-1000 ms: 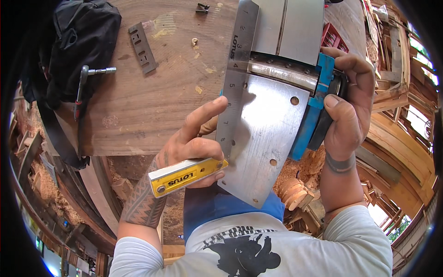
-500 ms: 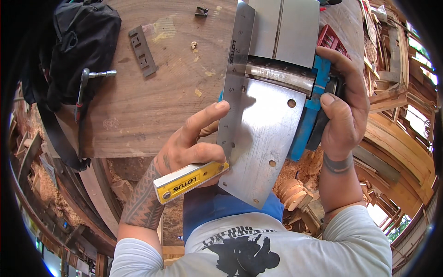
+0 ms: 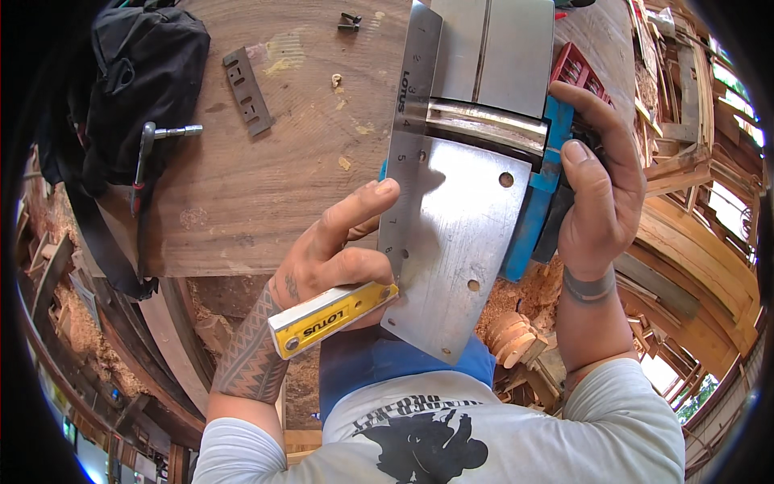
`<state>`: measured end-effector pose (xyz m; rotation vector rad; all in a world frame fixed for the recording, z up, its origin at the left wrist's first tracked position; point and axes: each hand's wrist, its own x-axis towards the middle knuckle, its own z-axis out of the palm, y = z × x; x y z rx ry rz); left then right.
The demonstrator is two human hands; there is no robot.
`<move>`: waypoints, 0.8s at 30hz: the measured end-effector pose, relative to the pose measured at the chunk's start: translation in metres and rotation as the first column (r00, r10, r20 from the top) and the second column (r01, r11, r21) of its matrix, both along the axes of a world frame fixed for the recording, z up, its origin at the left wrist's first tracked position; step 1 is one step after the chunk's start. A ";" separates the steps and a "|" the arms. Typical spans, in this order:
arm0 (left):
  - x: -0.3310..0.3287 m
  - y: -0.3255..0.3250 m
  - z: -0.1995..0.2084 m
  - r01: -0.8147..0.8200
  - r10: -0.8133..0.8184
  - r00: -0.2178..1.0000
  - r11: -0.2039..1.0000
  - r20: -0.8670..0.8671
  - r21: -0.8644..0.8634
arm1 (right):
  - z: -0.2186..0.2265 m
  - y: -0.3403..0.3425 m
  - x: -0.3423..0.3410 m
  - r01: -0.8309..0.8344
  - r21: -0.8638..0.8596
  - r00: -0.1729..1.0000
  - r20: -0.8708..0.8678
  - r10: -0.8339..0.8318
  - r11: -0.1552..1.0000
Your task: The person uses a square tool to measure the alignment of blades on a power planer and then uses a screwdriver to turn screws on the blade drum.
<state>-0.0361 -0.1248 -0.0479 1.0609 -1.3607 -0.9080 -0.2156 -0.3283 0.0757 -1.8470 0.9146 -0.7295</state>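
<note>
An electric hand planer [image 3: 474, 234] lies sole up, its metal plates facing me and its blue housing showing at the right. Between the plates is the shiny cutter drum [image 3: 492, 127]. My left hand [image 3: 339, 242] grips a try square by its yellow-faced stock [image 3: 334, 320], index finger against the blade. The steel blade [image 3: 409, 121] stands along the planer's left edge, crossing the end of the drum. My right hand [image 3: 601, 181] is curled around the planer's blue right side at the drum's end, with the thumb on top; its fingertips are partly hidden.
On the wooden table [image 3: 298, 202] lie a loose slotted planer blade [image 3: 247, 91], a small dark metal part [image 3: 349, 22] and a black bag [image 3: 145, 73] with a ratchet wrench [image 3: 145, 157] on it. A red case [image 3: 579, 73] sits behind the planer. Wood scraps [image 3: 685, 258] and shavings surround the table.
The cutter drum has turned, so its row of bolts along the far edge no longer shows. The right thumb has shifted slightly upward. The try square stays at the planer's left edge.
</note>
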 end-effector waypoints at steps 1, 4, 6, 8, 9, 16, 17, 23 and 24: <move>0.000 -0.001 0.000 -0.007 0.007 1.000 1.000 0.001 -0.023 | 0.000 0.000 0.001 0.004 0.001 1.000 0.001 -0.004 1.000; -0.001 -0.003 -0.001 -0.012 0.012 1.000 0.998 -0.015 -0.055 | 0.001 0.001 0.002 0.009 0.062 0.999 0.039 -0.012 0.998; -0.001 -0.002 -0.002 -0.011 0.009 0.999 0.998 -0.032 -0.066 | 0.000 0.001 0.000 -0.015 0.089 0.998 0.068 0.009 0.996; -0.001 -0.001 -0.003 -0.005 0.004 1.000 0.998 -0.014 -0.061 | 0.000 0.002 0.000 -0.038 0.117 0.995 0.097 0.027 0.992; -0.001 0.000 -0.002 -0.003 0.003 1.000 0.998 -0.009 -0.058 | 0.002 0.002 0.002 -0.017 0.125 0.996 0.093 0.006 0.992; -0.002 0.002 -0.005 -0.001 0.001 1.000 0.999 -0.007 -0.045 | 0.000 0.001 0.000 -0.028 0.101 0.996 0.086 0.020 0.994; -0.002 0.002 -0.005 0.001 -0.002 1.000 0.999 -0.017 -0.046 | 0.000 0.001 0.000 -0.027 0.102 0.996 0.086 0.019 0.994; -0.003 0.002 -0.005 -0.011 0.009 0.999 0.999 -0.032 -0.049 | -0.002 0.001 0.000 -0.026 0.091 0.995 0.101 0.017 0.996; -0.003 0.002 -0.005 -0.012 0.010 0.999 0.999 -0.037 -0.048 | -0.001 0.001 0.000 -0.026 0.085 0.995 0.099 0.017 0.996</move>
